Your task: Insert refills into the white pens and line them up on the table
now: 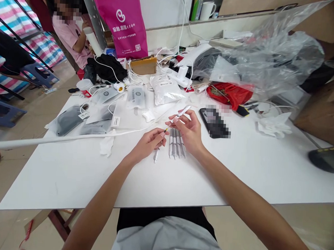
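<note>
My left hand [149, 143] is closed in a pinch on a thin pen refill [167, 129] with a dark and yellowish section. Higher and to the right, my right hand [191, 132] grips a white pen barrel [183, 111], tilted up to the right. The refill and the barrel line up between my fingers; whether one sits inside the other I cannot tell. Below the hands, several silver-white pens [175, 149] lie side by side on the white table [142, 188]. A single pen part [156, 156] lies just under my left hand, partly covered by it.
A phone [214, 122] lies right of my right hand. A white cable [80, 138] crosses the table's left side. Packaged pouches [69, 120], a white plastic bag [165, 89], a red bag [231, 94] and clear plastic wrap [269, 59] crowd the back. A person [72, 39] sits at back left.
</note>
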A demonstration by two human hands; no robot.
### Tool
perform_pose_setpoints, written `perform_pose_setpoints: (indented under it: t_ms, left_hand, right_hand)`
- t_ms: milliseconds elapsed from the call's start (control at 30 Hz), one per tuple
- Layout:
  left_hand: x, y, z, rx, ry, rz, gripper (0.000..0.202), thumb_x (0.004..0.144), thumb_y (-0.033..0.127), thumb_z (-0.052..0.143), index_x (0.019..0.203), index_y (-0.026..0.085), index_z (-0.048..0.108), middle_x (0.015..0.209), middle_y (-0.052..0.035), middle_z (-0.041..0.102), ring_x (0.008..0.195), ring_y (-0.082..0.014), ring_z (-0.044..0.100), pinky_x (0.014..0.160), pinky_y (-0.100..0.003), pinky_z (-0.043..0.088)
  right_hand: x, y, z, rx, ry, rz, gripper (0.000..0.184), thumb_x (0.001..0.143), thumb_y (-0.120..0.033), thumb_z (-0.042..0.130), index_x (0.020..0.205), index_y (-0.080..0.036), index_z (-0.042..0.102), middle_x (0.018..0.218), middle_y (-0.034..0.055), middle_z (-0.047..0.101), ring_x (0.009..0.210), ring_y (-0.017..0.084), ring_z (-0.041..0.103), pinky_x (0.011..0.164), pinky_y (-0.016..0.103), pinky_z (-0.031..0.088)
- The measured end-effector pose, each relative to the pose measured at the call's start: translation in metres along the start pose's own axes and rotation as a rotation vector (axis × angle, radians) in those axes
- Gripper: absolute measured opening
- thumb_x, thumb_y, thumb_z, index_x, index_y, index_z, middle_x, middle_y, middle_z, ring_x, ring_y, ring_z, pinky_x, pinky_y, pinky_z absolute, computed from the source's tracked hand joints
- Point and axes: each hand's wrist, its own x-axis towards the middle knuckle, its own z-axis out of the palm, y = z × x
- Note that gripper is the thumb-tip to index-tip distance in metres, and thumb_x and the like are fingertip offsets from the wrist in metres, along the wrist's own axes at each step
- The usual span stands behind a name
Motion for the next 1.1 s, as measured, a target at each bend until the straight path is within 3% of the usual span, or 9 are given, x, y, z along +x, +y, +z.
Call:
perform_pose_setpoints:
  t_ms: [100, 200, 300, 400, 467, 567, 967, 1100]
  left_hand:
    - [0.001, -0.001, 0.0, 0.02, 0.007, 0.026, 0.048, 0.101, 0.064, 0.065, 0.124, 0.022, 0.071, 0.08, 0.0, 0.057, 0.065, -0.011, 0.042, 0.064, -0.028, 0.035]
    - [0.001, -0.003, 0.0, -0.002, 0.034, 0.036, 0.047, 0.101, 0.064, 0.066, 0.117, 0.021, 0.075, 0.073, 0.0019, 0.051, 0.061, -0.0096, 0.039, 0.058, -0.026, 0.031]
    - [0.002, -0.002, 0.001, -0.062, 0.086, 0.027, 0.043, 0.1, 0.06, 0.069, 0.112, 0.02, 0.077, 0.082, -0.0033, 0.065, 0.064, -0.0095, 0.049, 0.055, -0.024, 0.029]
    - [0.003, 0.0, 0.001, -0.219, 0.117, -0.02, 0.043, 0.097, 0.057, 0.075, 0.113, 0.017, 0.077, 0.108, -0.0144, 0.078, 0.09, -0.019, 0.071, 0.051, -0.022, 0.028]
    - [0.004, 0.002, 0.001, -0.337, 0.129, -0.058, 0.044, 0.093, 0.055, 0.08, 0.114, 0.017, 0.078, 0.12, -0.018, 0.079, 0.108, -0.0261, 0.076, 0.048, -0.022, 0.026]
    - [0.006, 0.002, 0.001, -0.43, 0.163, -0.085, 0.042, 0.088, 0.049, 0.087, 0.113, 0.016, 0.079, 0.127, -0.0179, 0.078, 0.12, -0.0297, 0.076, 0.045, -0.021, 0.023]
    - [0.01, -0.007, -0.001, -0.477, 0.271, -0.065, 0.03, 0.076, 0.031, 0.095, 0.101, 0.017, 0.084, 0.135, -0.0152, 0.077, 0.114, -0.0276, 0.078, 0.041, -0.02, 0.023]
    - [0.01, -0.008, -0.002, -0.45, 0.315, -0.018, 0.033, 0.074, 0.029, 0.095, 0.104, 0.017, 0.086, 0.139, -0.0142, 0.076, 0.113, -0.0258, 0.077, 0.04, -0.02, 0.024]
  right_hand:
    - [-0.003, 0.002, 0.002, -0.021, -0.058, 0.001, 0.043, 0.087, -0.051, 0.087, 0.113, -0.03, 0.059, 0.105, 0.0001, 0.08, 0.089, 0.017, 0.079, 0.088, 0.036, 0.066]
    - [-0.006, 0.004, 0.004, -0.016, -0.084, 0.011, 0.042, 0.088, -0.051, 0.086, 0.114, -0.03, 0.059, 0.107, 0.0006, 0.08, 0.091, 0.018, 0.079, 0.091, 0.038, 0.066]
    - [-0.006, 0.005, 0.004, -0.007, -0.062, 0.008, 0.04, 0.089, -0.049, 0.086, 0.113, -0.031, 0.058, 0.107, 0.0006, 0.081, 0.097, 0.02, 0.08, 0.098, 0.041, 0.063]
    - [-0.006, 0.005, 0.004, -0.009, -0.044, -0.016, 0.035, 0.092, -0.045, 0.084, 0.11, -0.03, 0.059, 0.105, 0.0014, 0.082, 0.107, 0.022, 0.079, 0.102, 0.042, 0.059]
    - [-0.006, 0.007, 0.004, 0.007, -0.045, -0.013, 0.033, 0.092, -0.043, 0.084, 0.11, -0.03, 0.059, 0.106, 0.0018, 0.082, 0.107, 0.022, 0.078, 0.103, 0.042, 0.058]
    - [-0.007, 0.01, 0.004, 0.022, -0.049, 0.01, 0.036, 0.09, -0.044, 0.086, 0.112, -0.03, 0.06, 0.107, 0.0015, 0.082, 0.101, 0.021, 0.078, 0.101, 0.042, 0.059]
    - [-0.012, 0.008, 0.01, -0.042, -0.103, 0.022, 0.038, 0.088, -0.046, 0.087, 0.109, -0.03, 0.061, 0.105, 0.0019, 0.081, 0.1, 0.021, 0.077, 0.102, 0.044, 0.061]
    - [-0.016, 0.009, 0.011, -0.194, -0.166, -0.105, 0.027, 0.094, -0.044, 0.082, 0.109, -0.029, 0.065, 0.113, 0.0034, 0.08, 0.109, 0.022, 0.076, 0.104, 0.044, 0.06]
